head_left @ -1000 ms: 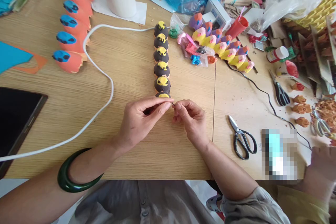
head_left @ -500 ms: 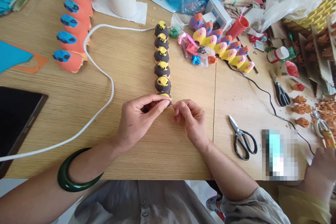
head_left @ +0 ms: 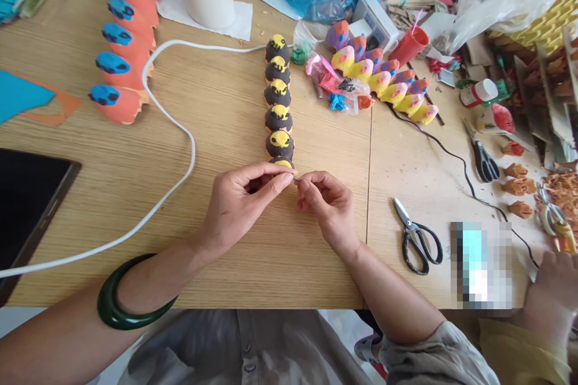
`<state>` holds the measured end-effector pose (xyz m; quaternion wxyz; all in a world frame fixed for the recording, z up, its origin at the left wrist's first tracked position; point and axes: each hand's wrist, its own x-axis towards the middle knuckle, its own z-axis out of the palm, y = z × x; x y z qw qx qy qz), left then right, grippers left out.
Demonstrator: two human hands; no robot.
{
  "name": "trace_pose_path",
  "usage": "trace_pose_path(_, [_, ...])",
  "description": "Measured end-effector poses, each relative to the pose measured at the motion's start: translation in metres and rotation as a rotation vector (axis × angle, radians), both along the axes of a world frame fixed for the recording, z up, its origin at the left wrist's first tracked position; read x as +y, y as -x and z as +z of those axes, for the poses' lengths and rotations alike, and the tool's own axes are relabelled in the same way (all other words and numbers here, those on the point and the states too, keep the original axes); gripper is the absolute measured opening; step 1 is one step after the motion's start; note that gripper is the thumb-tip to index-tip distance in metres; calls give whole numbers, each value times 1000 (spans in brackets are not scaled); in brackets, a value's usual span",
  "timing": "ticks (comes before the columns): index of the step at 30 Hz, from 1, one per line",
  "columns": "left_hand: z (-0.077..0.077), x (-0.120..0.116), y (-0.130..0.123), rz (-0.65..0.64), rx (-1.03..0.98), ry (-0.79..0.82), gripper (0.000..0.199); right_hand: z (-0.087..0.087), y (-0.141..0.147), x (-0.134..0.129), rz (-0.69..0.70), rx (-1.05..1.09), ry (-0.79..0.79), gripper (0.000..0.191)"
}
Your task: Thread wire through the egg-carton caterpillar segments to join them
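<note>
A column of black clay-covered cups with yellow tops runs up the middle of the wooden table. Just below its nearest cup, my left hand pinches thumb against forefinger on a tiny dark piece. My right hand is closed in a pinch, its fingertips meeting those of my left hand at the same dark piece. What the piece is, I cannot make out. The lower part of the nearest cup is hidden behind my left fingers.
Scissors lie to the right, near a blurred patch. A white cable curves across the left, by a tablet and orange-blue cups. Another person's hand is at lower right.
My right fingertips have moved slightly left, closing the small gap to my left fingertips. My left hand stays in nearly the same place.
</note>
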<state>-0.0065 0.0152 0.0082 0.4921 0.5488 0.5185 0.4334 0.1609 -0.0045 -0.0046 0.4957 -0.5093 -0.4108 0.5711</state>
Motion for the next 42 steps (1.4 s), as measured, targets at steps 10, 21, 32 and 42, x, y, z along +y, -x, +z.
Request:
trace_pose_path(10, [0, 1, 1, -34, 17, -24, 16, 1, 2, 1, -29, 15, 3, 41])
trace_pose_path(21, [2, 0, 0, -34, 77, -4, 21, 1, 1, 1, -24, -25, 23, 43])
trace_pose_path(32, [3, 1, -1, -47, 79, 12, 18, -1, 2, 1, -58, -20, -43, 39])
trace_pose_path(42, [3, 1, -1, -69, 57, 52, 21, -4, 1, -2, -55, -101, -169, 30])
